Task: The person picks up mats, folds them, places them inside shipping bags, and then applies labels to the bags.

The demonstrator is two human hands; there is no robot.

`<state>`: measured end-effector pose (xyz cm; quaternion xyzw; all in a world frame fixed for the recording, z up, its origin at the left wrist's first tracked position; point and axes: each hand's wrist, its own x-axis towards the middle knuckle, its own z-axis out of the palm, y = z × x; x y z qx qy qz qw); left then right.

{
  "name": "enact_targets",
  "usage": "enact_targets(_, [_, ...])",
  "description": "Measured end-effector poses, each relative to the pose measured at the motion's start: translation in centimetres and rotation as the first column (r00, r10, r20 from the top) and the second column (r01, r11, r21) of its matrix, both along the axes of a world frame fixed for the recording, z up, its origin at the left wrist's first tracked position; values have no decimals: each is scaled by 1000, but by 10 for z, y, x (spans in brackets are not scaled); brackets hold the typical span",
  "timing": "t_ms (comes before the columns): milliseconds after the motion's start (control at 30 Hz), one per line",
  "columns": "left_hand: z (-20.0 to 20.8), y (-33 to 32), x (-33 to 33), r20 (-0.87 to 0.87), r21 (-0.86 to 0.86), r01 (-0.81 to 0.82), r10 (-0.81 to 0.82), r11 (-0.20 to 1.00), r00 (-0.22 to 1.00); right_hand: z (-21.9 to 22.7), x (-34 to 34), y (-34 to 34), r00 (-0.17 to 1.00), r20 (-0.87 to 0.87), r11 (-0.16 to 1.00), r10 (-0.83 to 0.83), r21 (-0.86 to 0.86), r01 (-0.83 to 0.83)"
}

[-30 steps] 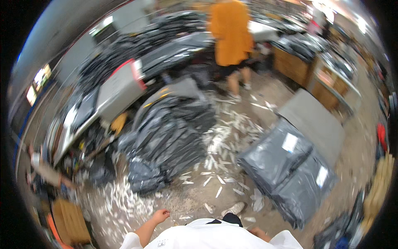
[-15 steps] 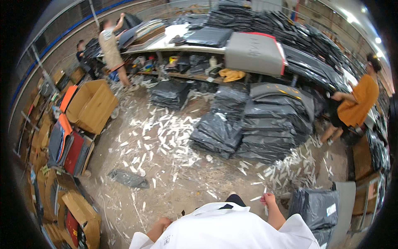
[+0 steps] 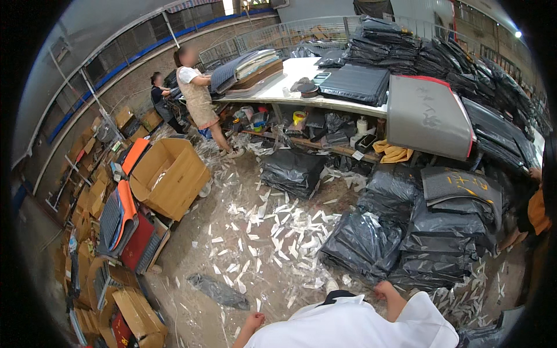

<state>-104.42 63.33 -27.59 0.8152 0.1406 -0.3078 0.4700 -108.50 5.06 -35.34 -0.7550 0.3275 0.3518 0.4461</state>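
Low at the bottom, my left hand (image 3: 253, 320) hangs with its fingers curled, close to a crumpled dark plastic bag (image 3: 219, 291) on the floor but not touching it. My right hand (image 3: 383, 289) is loosely closed in front of the low piles of bundles wrapped in black plastic (image 3: 362, 246); nothing shows in it. On the taller pile to the right lies a folded grey mat (image 3: 458, 188) with yellow marks. White scraps (image 3: 278, 232) litter the floor ahead of me.
A long white table (image 3: 299, 72) carries stacked mats and a grey red-edged mat (image 3: 429, 113) overhanging its front. An open cardboard box (image 3: 180, 188) stands left beside upright mats (image 3: 119, 223). Two people work at the far left; an orange-clothed person (image 3: 538, 211) is at the right edge.
My view has swung right and moved closer to the table and the wrapped piles. Both hands have shifted with my body. The person at the table has lowered a raised arm onto the mats.
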Motion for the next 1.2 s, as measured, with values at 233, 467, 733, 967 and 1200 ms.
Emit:
enact_targets(233, [-67,52,47,23,409,-63,59,910,998,67,189,39,940,285,979,-187,138,153])
enact_targets(467, [-80,-1,246,-30,315,168,-167,934,986,18,256,-11,970,187,982,-156,-80,173])
enact_targets(733, [-14,-14,575,302,389,671,-776,631,554,62,334,-6,940,83,920,-332,-193,341])
enact_targets(967, [34,-201,798,193,-28,261,-251,965,948,98,419,-77,277,316,394,-907,412,822])
enact_targets(1200, [43,-387,850,240,-63,677,-647,733,723,112,526,-257,-350,263,-126,-899,610,782])
